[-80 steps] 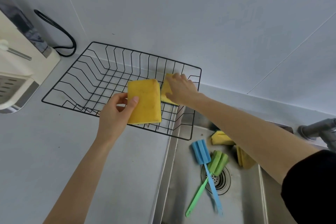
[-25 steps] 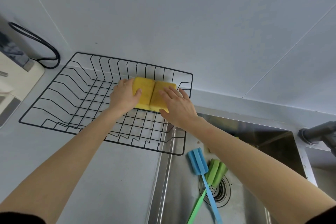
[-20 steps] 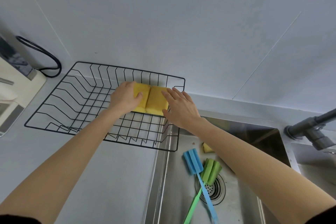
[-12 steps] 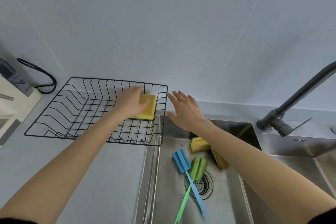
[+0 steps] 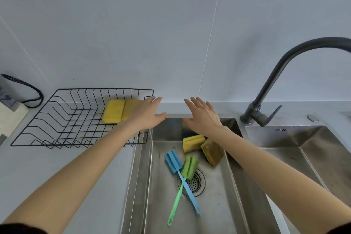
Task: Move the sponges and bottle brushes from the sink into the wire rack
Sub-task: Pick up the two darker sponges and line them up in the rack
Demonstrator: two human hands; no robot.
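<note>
Two yellow sponges (image 5: 116, 111) lie side by side in the back right corner of the black wire rack (image 5: 57, 123). My left hand (image 5: 147, 115) hovers open over the rack's right edge, holding nothing. My right hand (image 5: 202, 117) is open above the back of the sink (image 5: 161, 195). In the sink lie a yellow sponge (image 5: 191, 143), a darker yellow sponge (image 5: 212, 151), a blue bottle brush (image 5: 173, 161) and a green bottle brush (image 5: 189, 167), their handles crossed over the drain.
A dark faucet (image 5: 269, 85) arches at the right, with a second basin (image 5: 303, 154) beyond it. A white appliance (image 5: 9, 114) with a black cord (image 5: 28, 89) stands at the far left. Grey counter (image 5: 57, 167) lies in front of the rack.
Both hands let go of the two sponges in the rack and drew back to the right, toward the sink. The view has swung right, showing the faucet.
</note>
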